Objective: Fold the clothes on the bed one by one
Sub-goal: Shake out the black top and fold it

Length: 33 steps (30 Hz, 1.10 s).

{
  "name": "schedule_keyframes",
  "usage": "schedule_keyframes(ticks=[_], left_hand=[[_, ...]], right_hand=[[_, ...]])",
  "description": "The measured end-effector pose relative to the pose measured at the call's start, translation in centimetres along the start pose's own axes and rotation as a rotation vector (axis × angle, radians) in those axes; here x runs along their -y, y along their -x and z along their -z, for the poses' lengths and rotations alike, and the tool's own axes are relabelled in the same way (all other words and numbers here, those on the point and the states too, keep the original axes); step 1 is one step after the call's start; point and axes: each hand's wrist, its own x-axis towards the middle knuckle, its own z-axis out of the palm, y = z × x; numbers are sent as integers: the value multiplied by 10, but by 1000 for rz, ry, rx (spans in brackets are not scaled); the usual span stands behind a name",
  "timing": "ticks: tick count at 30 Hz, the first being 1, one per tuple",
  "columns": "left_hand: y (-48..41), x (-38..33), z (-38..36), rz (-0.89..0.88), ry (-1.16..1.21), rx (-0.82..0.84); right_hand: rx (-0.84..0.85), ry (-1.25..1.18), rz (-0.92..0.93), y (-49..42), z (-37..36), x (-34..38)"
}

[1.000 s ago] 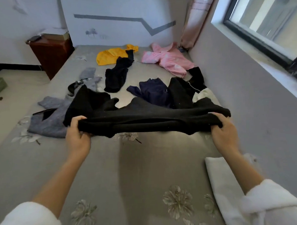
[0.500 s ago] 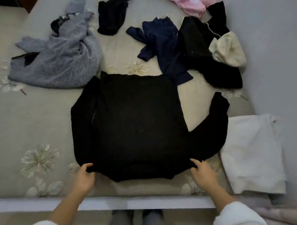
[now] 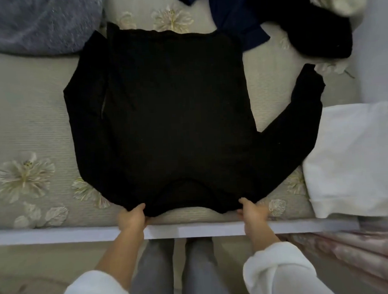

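Note:
A black long-sleeved sweater (image 3: 175, 107) lies spread flat on the grey flowered bed (image 3: 27, 123), neckline toward me at the near edge. Its left sleeve is folded in along the body; its right sleeve angles out and away to the right. My left hand (image 3: 131, 218) pinches the near shoulder left of the neckline. My right hand (image 3: 252, 212) pinches the near shoulder to the right of it. Both hands sit at the bed's front edge.
A folded white garment (image 3: 349, 160) lies to the right of the sweater. A grey-blue knit (image 3: 38, 24) is at the far left, a navy garment (image 3: 238, 16) and a black garment (image 3: 321, 36) with a cream piece at the far right. My legs stand below the white bed rail (image 3: 59, 235).
The sweater went from being held up stretched between my hands to lying flat on the bed. My view has tilted down and closer, and my hands have moved inward along the near edge.

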Motion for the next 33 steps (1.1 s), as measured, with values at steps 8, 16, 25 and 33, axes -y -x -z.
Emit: schedule_keyframes(ticks=[8, 16, 25, 33], left_hand=[[38, -34, -28, -614, -618, -237], [86, -2, -182, -1125, -1029, 312], [87, 29, -252, -928, -1493, 331], [94, 25, -257, -868, -1549, 305]], right_hand=[[-117, -17, 70, -15, 28, 38], [296, -364, 58, -80, 67, 128], [727, -650, 83, -105, 83, 240], [686, -857, 161, -88, 78, 293]])
